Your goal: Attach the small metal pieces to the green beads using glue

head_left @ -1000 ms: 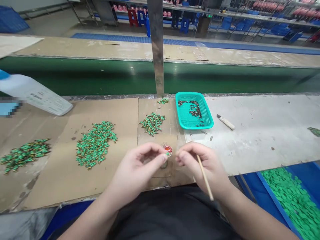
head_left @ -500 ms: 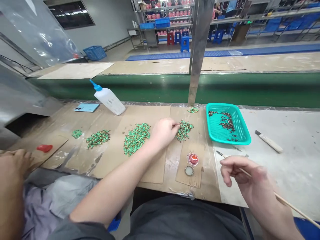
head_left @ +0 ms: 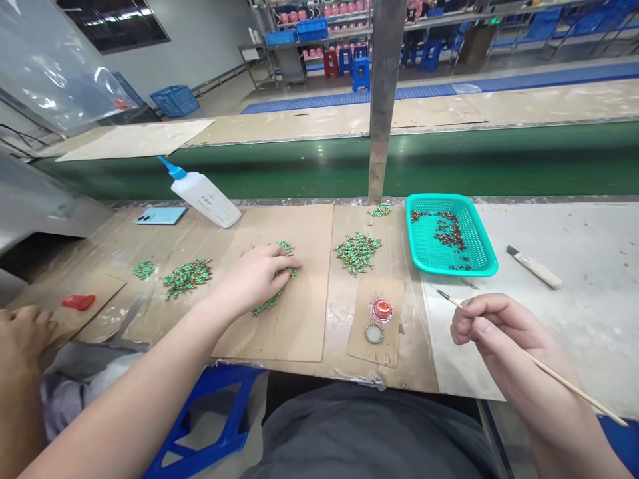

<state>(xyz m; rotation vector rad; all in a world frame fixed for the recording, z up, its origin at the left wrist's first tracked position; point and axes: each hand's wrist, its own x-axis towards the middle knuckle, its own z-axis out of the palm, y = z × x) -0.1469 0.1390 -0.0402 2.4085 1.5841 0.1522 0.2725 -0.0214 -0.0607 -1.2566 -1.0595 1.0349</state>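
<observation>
My left hand (head_left: 257, 278) rests on the middle pile of green-and-gold beads (head_left: 268, 306), covering most of it. Its thumb and fingers are drawn close together among the beads; whatever lies between them is hidden. A thin paintbrush (head_left: 559, 379) with a pale wooden handle is in my right hand (head_left: 509, 339), its dark tip pointing left above the white sheet. To the right of my left hand is another bead pile (head_left: 357, 253). In front of it, a small cardboard piece (head_left: 367, 299) carries a glossy red-orange blob (head_left: 382, 310) and a round pale disc with a beaded rim (head_left: 374, 334).
A turquoise basket (head_left: 492, 263) of dark beads and a flat brush (head_left: 534, 267) are at right. Farther left are more bead piles (head_left: 187, 278), a tilted white bottle (head_left: 207, 199), a phone (head_left: 160, 215), a red piece (head_left: 78, 303) and another person's hand (head_left: 30, 329). A metal post (head_left: 383, 100) rises behind.
My left hand has moved left from the right bead pile onto the middle one. My right hand's fingers have closed more tightly around the paintbrush, and the brush has shifted slightly.
</observation>
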